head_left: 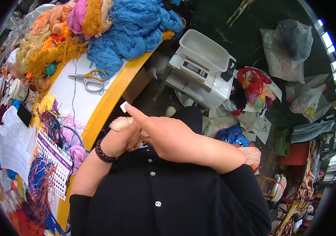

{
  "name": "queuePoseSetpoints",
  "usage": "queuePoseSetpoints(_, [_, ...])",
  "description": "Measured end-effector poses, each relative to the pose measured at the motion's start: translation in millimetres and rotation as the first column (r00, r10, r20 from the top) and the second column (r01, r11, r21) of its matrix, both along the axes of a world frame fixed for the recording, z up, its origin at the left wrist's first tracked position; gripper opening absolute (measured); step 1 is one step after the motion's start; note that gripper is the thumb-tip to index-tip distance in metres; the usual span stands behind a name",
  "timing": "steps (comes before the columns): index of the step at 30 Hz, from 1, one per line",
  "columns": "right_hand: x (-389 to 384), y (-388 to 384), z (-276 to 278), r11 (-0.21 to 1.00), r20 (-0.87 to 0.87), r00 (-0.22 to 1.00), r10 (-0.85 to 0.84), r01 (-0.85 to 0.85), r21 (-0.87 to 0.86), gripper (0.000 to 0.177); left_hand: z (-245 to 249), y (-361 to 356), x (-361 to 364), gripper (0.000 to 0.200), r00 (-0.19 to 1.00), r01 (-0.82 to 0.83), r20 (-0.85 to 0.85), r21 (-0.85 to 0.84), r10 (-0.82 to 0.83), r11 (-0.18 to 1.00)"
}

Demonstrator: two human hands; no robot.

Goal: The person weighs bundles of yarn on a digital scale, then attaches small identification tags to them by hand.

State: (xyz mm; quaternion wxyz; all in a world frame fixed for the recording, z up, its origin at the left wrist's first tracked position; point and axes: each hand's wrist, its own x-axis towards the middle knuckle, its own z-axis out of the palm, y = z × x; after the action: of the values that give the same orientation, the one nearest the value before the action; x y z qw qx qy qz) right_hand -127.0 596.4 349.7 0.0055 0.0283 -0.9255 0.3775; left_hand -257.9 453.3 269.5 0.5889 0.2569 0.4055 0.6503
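Note:
My two hands meet in front of my black shirt, near the yellow table edge. My left hand (121,135), with a dark beaded bracelet (104,151) at the wrist, is closed; what it holds, if anything, is hidden. Against it lies my right hand (164,131), with one digit stretched out and its other fingers curled out of sight. A small white sticker-like piece (123,107) sits at the tip of that digit. Scissors (89,80) with one yellow handle lie on the table beyond, beside a big heap of blue yarn (132,33).
On the table (101,103) are orange yarn (44,59), a purple-and-white chart (54,161), loose coloured threads (40,181), a phone (24,115) and papers (14,141). To the right stand a white digital scale (201,67), plastic bags (288,47) and red yarn (250,82).

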Motion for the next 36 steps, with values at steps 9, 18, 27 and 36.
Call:
queuePoseSetpoints(9, [9.0, 17.6, -24.3, 0.838, -0.057, 0.947, -0.317, 0.251, -0.485, 0.048, 12.7, 3.6, 12.5, 0.021, 0.762, -0.317, -0.55, 0.144, 0.342, 0.937])
queuePoseSetpoints(18, [7.0, 11.6, -44.2, 0.725, -0.136, 0.897, -0.42, 0.241, -0.645, 0.019, 17.8, 5.8, 21.0, 0.018, 0.896, -0.328, -0.298, 0.051, 0.328, 0.943])
queuePoseSetpoints(27, [5.2, 13.5, -53.1, 0.932, -0.192, 0.947, -0.256, 0.189, -0.311, 0.018, 29.9, 8.2, 17.2, 0.011, 0.249, -0.27, -0.88, 0.339, 0.405, 0.901])
queuePoseSetpoints(36, [9.1, 15.1, -46.8, 0.908, -0.721, 0.692, 0.032, 0.281, 0.31, 0.05, 47.3, 0.5, 20.9, 0.023, 0.953, -0.291, -0.099, -0.05, 0.285, 0.956])
